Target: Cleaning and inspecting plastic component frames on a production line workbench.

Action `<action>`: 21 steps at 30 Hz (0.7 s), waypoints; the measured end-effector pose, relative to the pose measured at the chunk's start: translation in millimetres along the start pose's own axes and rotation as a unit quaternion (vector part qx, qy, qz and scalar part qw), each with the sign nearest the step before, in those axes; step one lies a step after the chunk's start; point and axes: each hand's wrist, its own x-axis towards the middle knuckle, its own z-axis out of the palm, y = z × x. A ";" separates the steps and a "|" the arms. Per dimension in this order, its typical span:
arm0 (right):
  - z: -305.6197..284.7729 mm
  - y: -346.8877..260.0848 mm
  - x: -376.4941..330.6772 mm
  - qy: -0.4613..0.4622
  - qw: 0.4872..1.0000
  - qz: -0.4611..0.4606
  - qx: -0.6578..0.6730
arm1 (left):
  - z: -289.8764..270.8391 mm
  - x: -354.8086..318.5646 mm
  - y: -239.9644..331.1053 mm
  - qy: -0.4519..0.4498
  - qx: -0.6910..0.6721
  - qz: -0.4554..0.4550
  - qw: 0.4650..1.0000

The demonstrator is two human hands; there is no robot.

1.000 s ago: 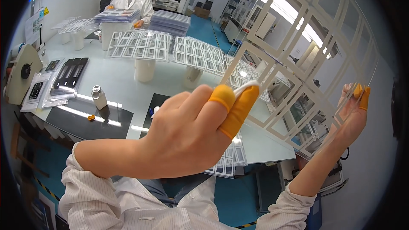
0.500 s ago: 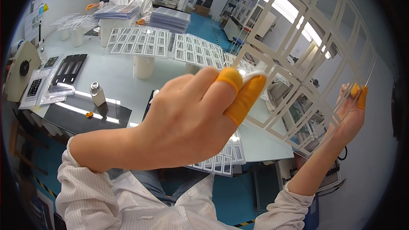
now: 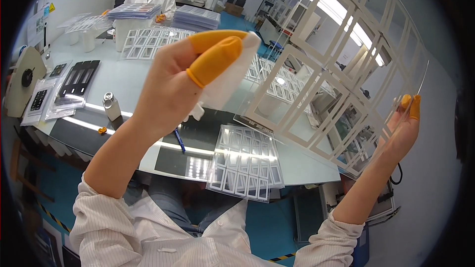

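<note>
Left hand (image 3: pixel 174 85): swung left of the sheet (image 3: pixel 346 89), fingers pinching white cloth (image 3: pixel 228 80)
Right hand (image 3: pixel 403 131): fingers clamped on sheet's edge
Wiping: seemingly paused

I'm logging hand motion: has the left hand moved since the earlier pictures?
Yes; judged against the standing bottle, the left hand has moved left and up in the picture.

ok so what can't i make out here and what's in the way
In the head view:
Hidden: part of the white wipe, behind the left fingers.
Hidden: the middle of the raised row of framed sheets, behind those fingers and the wipe.
Cut off: the upper end of the clear panel in the right fingers, by the top edge.
</note>
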 end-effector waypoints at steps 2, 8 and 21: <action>-0.7 1.3 -0.1 -0.003 1.000 0.017 -0.005 | -2.9 2.2 -16.2 -0.062 -0.081 -0.015 0.995; 9.1 5.2 -4.4 -0.020 0.999 0.025 -0.024 | 10.2 -1.3 -21.8 -0.149 -0.338 -0.165 0.914; -0.6 5.1 2.1 -0.039 0.999 0.027 -0.006 | 1.8 2.1 -15.3 -0.010 -0.072 -0.030 0.997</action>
